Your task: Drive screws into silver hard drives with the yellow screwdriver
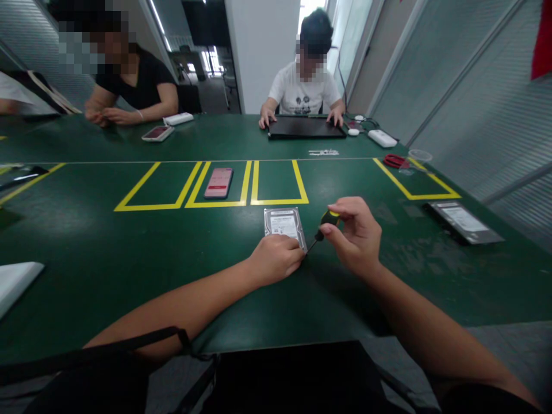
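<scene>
Nearest the camera, a dark bag strap (129, 339) crosses the lower edge, in front of the green desk (107, 259). The left hand (276, 259) rests on the near end of a silver hard drive (283, 224), fingers curled down onto it and pinning it flat; its grip is closed on the drive's near edge. The right hand (356, 233) is just beside it, fingers and thumb pinched narrow around a small screwdriver (324, 225) with a yellow and black handle. The shaft slants down and left, its tip at the drive's near right corner, close by the left hand's knuckles.

The drive lies in the middle of the desk, just short of a row of yellow taped boxes (279, 183). A pink phone (218, 182) lies in the middle box. To the right, a second drive (463, 221) lies well apart, near another taped box holding a red object (393, 161) and a clear cup (420, 155). At the left edge sits a white slab (15, 282).

Across the desk, one person has both hands on a black laptop (306, 127); another, at far left, sits near a phone (157, 133) and a white case (177, 119).
</scene>
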Demonstrator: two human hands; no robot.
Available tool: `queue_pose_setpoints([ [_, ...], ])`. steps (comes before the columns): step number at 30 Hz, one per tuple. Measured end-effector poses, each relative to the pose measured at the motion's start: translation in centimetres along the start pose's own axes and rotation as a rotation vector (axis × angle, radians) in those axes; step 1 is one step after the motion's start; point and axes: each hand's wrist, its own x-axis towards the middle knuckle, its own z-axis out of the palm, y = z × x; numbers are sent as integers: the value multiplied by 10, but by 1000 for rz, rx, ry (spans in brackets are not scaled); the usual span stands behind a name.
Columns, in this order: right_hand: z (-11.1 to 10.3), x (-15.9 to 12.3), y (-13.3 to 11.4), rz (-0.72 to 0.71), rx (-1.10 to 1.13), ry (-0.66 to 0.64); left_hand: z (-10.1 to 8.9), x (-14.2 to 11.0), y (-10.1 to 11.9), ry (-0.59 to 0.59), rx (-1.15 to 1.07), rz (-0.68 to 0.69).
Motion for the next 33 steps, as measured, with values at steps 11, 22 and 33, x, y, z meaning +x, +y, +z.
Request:
queue_pose_setpoints([
  [11,-2,-4,-5,57,90,-62,-3,2,1,12,-12,0],
  [22,-1,-5,0,24,-26,56,0,1,-1,12,-9,-2],
  [33,-2,0,0,-32,-44,37,-2,2,1,16,-8,-6],
])
